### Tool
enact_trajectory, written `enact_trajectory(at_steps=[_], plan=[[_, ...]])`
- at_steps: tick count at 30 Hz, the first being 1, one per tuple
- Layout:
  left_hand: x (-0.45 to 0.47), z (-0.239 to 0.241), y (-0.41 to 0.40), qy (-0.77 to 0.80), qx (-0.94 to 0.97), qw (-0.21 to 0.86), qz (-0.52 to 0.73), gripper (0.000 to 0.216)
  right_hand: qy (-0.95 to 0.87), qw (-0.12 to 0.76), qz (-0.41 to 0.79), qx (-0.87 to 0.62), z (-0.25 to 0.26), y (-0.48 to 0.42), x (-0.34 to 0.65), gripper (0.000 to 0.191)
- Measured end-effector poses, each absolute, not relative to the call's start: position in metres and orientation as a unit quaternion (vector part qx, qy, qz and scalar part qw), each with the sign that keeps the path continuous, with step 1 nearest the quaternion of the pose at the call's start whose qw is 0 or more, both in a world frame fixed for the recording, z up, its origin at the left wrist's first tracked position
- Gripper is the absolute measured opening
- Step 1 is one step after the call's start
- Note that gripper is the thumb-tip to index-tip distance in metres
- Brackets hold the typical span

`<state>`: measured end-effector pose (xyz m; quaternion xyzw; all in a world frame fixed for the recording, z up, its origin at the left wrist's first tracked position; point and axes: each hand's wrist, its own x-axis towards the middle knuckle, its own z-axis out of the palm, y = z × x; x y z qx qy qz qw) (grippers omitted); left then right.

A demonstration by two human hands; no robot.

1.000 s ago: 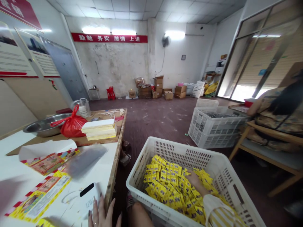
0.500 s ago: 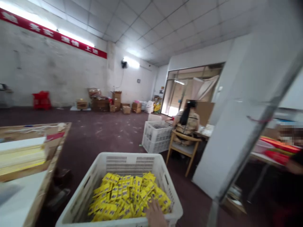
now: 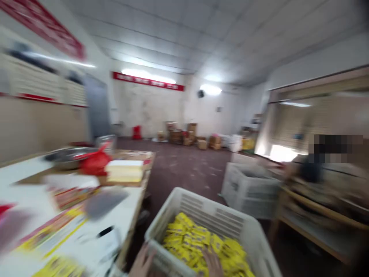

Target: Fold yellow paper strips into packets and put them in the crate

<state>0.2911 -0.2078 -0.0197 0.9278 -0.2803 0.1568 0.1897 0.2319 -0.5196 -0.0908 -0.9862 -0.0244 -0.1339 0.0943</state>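
Note:
A large white plastic crate (image 3: pixel 201 206) stands at the bottom middle, holding a heap of small yellow packets (image 3: pixel 187 236). My right hand (image 3: pixel 212 262) reaches over the near part of the heap, fingers spread and lying on or just above the packets. At the crate's near left corner is my left hand (image 3: pixel 142 261), its fingers stretched out against the rim or just outside it; blur hides the exact contact. Nothing shows held in either hand.
To the left a white-topped table (image 3: pixel 95 231) carries a red bag (image 3: pixel 96 161), a stack of pale yellow sheets (image 3: pixel 124 171) and more yellow packets (image 3: pixel 59 267). At right, a person (image 3: pixel 325 169) sits on a wooden chair (image 3: pixel 317 207) beside another white crate (image 3: pixel 248 192).
The view has swung left, so the table fills more of it and the crate sits further right. My left hand has come into view at the crate's corner; my right hand remains over the packets.

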Motion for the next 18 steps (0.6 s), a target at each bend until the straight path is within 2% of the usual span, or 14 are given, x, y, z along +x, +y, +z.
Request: enact_trajectory(at_steps=[3,5,8,12,18], plan=[[0.257,-0.002,-0.195,-0.330,0.917,0.207,0.082,0.053,-0.144,0.184,-0.317,-0.919,-0.084,-0.469,0.287,0.049],[0.232,0.016,-0.187,-0.296,0.920,0.243,0.078,0.051,-0.220,0.264,-0.381,-0.858,-0.068,-0.415,0.312,0.048],[0.184,0.042,-0.167,-0.226,0.936,0.251,0.097,0.046,-0.321,0.339,-0.385,-0.796,-0.043,-0.325,0.317,0.046],[0.102,0.062,-0.130,-0.063,0.961,0.237,0.128,0.052,-0.405,0.406,-0.374,-0.729,-0.024,-0.244,0.289,0.040],[-0.006,0.038,-0.073,0.176,0.944,0.192,0.204,0.050,-0.477,0.422,-0.355,-0.684,-0.022,-0.190,0.283,0.036]])
